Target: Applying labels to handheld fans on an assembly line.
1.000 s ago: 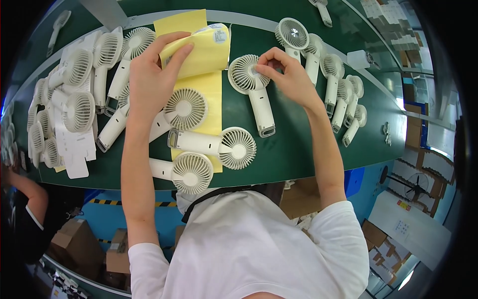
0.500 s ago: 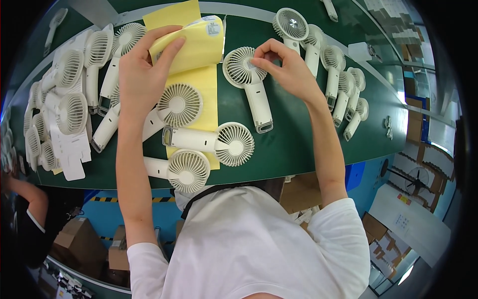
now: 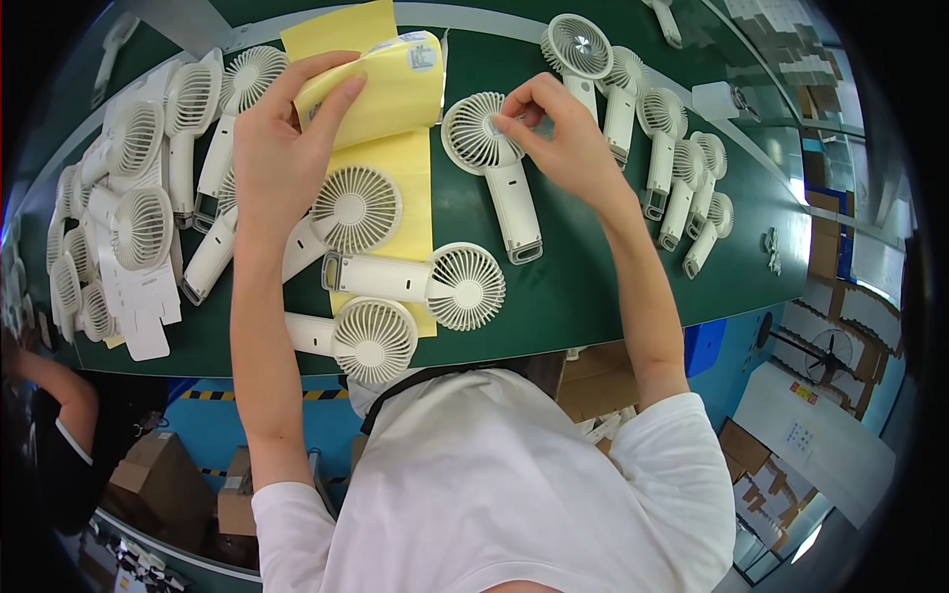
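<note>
My left hand point(image 3: 287, 133) is closed on a curled yellow sticker sheet point(image 3: 390, 104), thumb in front and fingers behind. A pale round sticker point(image 3: 421, 59) with fine print sits near the sheet's upper right corner. My right hand point(image 3: 549, 124) pinches a small pale sticker point(image 3: 496, 127) at the hub of a white handheld fan point(image 3: 473, 143). That fan lies on the green table with its handle toward me, and the fingertips partly hide the sticker. Between my forearms lie more white fans, one crosswise point(image 3: 465, 287), one below it point(image 3: 374, 341) and one above point(image 3: 356, 210).
Several white fans lie on white cardboard pieces point(image 3: 148, 296) at the left. Another row of fans point(image 3: 660, 114) stretches along the right of the green table point(image 3: 583, 296). A small white cable point(image 3: 771, 252) lies near the right edge. Someone's arm point(image 3: 59, 390) shows at far left.
My right hand has shifted slightly up and left over the fan's hub. The left hand and the yellow sheet are almost unmoved.
</note>
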Available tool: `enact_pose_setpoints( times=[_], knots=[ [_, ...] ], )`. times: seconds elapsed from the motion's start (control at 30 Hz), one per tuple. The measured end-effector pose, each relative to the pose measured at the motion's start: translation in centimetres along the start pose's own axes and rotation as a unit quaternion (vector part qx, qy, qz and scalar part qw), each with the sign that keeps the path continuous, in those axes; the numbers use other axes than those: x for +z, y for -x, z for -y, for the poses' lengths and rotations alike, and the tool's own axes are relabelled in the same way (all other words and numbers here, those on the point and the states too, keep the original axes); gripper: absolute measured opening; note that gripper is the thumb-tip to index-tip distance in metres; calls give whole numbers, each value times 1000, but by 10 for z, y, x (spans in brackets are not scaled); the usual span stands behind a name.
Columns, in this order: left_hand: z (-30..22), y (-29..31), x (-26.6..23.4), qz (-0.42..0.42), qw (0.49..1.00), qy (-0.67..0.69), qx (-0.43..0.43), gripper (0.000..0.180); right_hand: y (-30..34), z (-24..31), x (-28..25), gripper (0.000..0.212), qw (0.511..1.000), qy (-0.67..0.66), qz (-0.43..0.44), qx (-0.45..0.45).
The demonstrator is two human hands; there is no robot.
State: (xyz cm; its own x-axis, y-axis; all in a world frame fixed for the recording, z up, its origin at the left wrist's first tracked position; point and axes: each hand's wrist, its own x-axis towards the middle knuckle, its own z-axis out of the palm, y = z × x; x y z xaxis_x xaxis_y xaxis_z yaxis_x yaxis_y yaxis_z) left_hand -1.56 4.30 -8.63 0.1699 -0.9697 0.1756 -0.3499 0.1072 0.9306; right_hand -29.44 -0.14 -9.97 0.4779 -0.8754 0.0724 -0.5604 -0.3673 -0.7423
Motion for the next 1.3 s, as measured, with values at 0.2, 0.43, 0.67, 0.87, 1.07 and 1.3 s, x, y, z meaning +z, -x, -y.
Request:
enact_pose_setpoints(
  times=[0.2,0.43,0.67,0.87,1.07,1.3],
  knots=[
    [5,1,-1,1,1000,-15,17,24,7,5,10,36,999,20,10,49],
    [3,-1,2,-14,1000,3,8,25,7,6,14,34,994,109,-10,-17],
    [-7,-3,-3,-38,999,21,-1,26,39,23,27,57,978,155,-137,-29],
    [1,-7,-3,-109,991,69,37,26,10,27,17,81,988,39,-29,150],
    [-1,-6,-8,-165,978,125,28,25,-177,-41,-12,77,954,165,-198,156],
    [-1,-6,-8,-152,979,132,27,26,-316,-76,3,53,924,314,-206,72]
  ],
)
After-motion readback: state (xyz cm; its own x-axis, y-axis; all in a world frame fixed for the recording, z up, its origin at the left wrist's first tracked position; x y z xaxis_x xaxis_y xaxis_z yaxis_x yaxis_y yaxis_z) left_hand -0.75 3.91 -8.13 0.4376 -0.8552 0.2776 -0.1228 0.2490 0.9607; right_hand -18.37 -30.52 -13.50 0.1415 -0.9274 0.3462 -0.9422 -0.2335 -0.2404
